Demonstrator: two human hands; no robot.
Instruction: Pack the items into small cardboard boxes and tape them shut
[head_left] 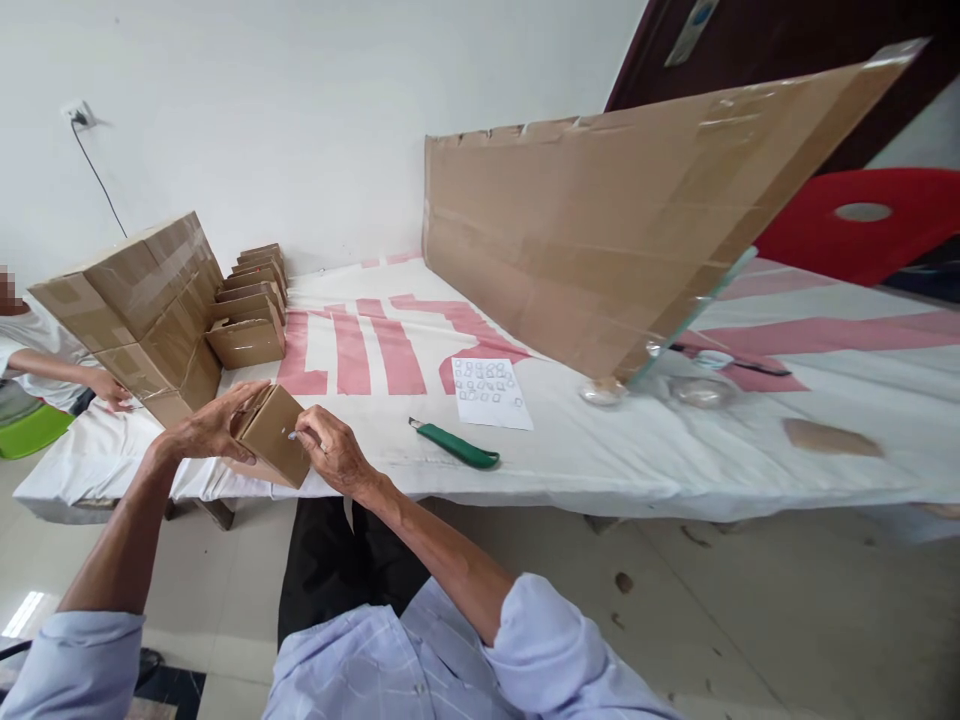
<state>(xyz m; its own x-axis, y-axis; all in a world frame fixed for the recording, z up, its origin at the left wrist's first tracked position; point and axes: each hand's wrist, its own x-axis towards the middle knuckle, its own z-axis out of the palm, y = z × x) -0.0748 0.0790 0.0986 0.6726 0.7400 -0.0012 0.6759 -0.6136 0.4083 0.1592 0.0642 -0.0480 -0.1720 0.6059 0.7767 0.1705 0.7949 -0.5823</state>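
Observation:
Near the table's front edge, a small brown cardboard box (277, 437) is tilted in my left hand (214, 428), whose fingers and thumb wrap its left side. My right hand (334, 450) is closed in a pinch at the box's right face. A tiny whitish bit shows at its fingertips, too small to name. To the right lies a green utility knife (459, 445), its tip pointing left. Behind the knife is a white sheet (491, 392) with rows of small square outlines.
Taped cartons (142, 300) are stacked at the left, beside a row of small open boxes (247, 335). A large cardboard panel (592, 220) stands at the right, near rolls of clear tape (701, 391). Another person's hand (109, 388) touches the cartons. A red chair (870, 225) stands behind.

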